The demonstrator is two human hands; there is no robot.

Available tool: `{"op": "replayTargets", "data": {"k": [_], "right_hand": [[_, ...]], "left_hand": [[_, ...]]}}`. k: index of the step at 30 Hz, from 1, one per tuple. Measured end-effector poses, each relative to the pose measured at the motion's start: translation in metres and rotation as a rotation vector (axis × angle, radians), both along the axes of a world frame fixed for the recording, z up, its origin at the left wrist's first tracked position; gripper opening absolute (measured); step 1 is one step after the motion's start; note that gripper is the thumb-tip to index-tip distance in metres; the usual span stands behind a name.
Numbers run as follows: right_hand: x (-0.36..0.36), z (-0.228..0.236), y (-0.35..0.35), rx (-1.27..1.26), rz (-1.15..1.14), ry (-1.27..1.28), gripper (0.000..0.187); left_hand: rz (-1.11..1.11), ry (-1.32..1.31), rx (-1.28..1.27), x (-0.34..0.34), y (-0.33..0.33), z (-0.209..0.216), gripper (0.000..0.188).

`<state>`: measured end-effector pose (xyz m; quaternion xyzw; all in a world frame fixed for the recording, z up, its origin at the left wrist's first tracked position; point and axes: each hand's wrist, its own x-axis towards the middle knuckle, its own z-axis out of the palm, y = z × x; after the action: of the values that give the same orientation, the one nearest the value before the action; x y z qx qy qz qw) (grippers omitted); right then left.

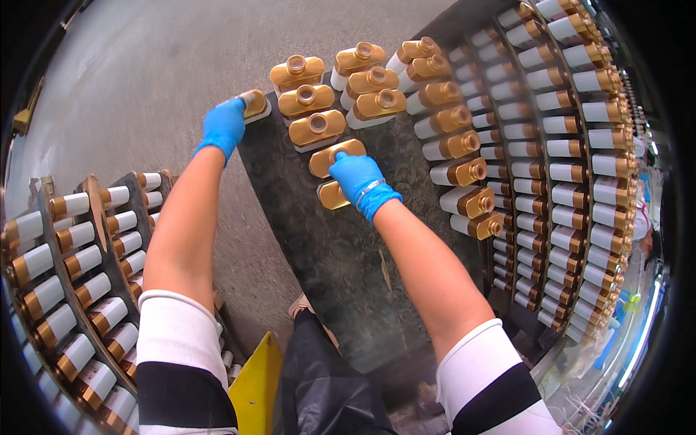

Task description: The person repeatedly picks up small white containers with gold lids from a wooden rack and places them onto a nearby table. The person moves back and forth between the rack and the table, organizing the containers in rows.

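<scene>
Your gloved left hand [223,125] is closed around a gold-and-white bottle [258,109] at the far-left edge of the dark patterned tabletop [348,268]. Your gloved right hand [360,183], set well apart from it, is curled with 1 fingertip at the neck of a gold-topped bottle [321,164]; whether it clamps there, you cannot tell. Directly below lies 1 partly covered bottle [331,196]; 3 upright bottles [306,100] line up beyond.
</scene>
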<state>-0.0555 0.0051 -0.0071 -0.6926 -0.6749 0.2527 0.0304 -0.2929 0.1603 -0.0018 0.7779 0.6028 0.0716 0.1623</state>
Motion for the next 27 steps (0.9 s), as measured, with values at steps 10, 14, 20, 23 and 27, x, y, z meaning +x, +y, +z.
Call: {"op": "replayTargets", "data": {"k": [10,14,20,23,27], "right_hand": [[0.040,0.021,-0.113,0.205,0.040,0.019,0.009],[0.054,0.050,-0.179,0.218,0.124,-0.074,0.008],[0.064,0.091,-0.282,0.127,0.014,-0.102,0.006],[0.067,0.110,-0.337,0.020,-0.022,-0.134,0.007],[0.061,0.142,-0.403,-0.006,-0.192,-0.108,0.008]], "left_hand": [[-0.259,-0.177,-0.121,0.034,-0.104,0.058,0.023],[-0.296,-0.130,-0.172,0.074,-0.121,0.053,0.019],[-0.253,-0.072,0.030,0.121,-0.122,0.024,0.017],[-0.190,-0.096,0.053,0.127,-0.120,0.007,0.019],[-0.172,-0.028,0.148,0.131,-0.115,0.045,0.029]]}}
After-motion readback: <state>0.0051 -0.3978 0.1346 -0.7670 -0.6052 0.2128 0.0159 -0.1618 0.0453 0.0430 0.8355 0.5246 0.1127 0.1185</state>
